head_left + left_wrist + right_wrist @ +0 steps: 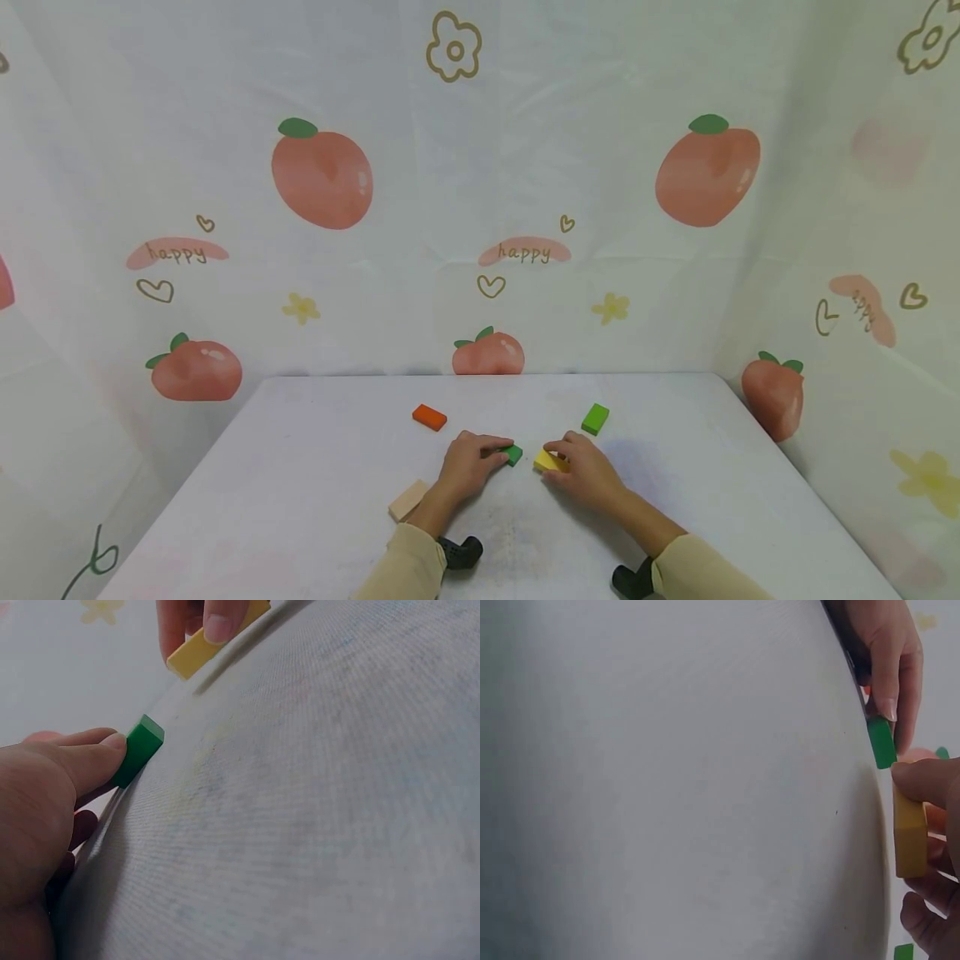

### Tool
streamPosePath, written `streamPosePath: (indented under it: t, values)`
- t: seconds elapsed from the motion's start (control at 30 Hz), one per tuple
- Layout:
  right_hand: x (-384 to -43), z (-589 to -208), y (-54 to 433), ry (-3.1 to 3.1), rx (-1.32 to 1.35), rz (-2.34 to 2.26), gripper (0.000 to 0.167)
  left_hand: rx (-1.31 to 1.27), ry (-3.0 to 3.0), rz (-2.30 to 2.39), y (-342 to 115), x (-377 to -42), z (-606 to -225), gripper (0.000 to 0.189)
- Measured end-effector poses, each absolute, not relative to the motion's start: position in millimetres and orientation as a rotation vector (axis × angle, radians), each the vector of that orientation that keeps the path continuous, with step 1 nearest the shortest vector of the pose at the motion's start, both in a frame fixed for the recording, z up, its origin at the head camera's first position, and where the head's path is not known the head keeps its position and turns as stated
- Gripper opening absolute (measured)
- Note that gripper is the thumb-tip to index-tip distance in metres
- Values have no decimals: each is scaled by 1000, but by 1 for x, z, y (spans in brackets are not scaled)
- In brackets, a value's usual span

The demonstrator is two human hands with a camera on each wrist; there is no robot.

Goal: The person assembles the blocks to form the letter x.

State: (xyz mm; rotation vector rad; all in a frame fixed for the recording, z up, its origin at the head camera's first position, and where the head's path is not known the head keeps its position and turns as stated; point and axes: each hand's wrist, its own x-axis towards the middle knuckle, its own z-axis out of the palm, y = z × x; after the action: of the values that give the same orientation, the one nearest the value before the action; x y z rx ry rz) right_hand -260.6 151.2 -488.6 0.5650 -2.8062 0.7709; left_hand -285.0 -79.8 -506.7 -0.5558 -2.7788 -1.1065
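My left hand [467, 467] pinches a dark green block [513, 454] between thumb and fingers near the middle of the table. Facing it, my right hand [588, 473] pinches a yellow block [547, 461]. A small gap separates the two blocks. In the left wrist view the green block [141, 750] has its end face turned outward, and the yellow block [196, 654] is held farther back. The right wrist view shows the yellow block [910, 832] under my right thumb, with the green block [882, 742] beyond it.
An orange block [430, 417] lies behind my left hand, and a light green block [596, 419] behind my right. A plain wooden block [408, 500] lies beside my left forearm, partly covered by it. The white table [285, 467] meets a printed curtain at the back.
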Motion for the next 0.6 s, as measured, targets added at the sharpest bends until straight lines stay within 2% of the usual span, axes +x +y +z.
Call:
streamPosePath:
  t: [0.6]
  values:
    - [-264, -487, 143, -2798, 652, 732, 31, -571, -2752, -1098, -79, -284, -506, 24]
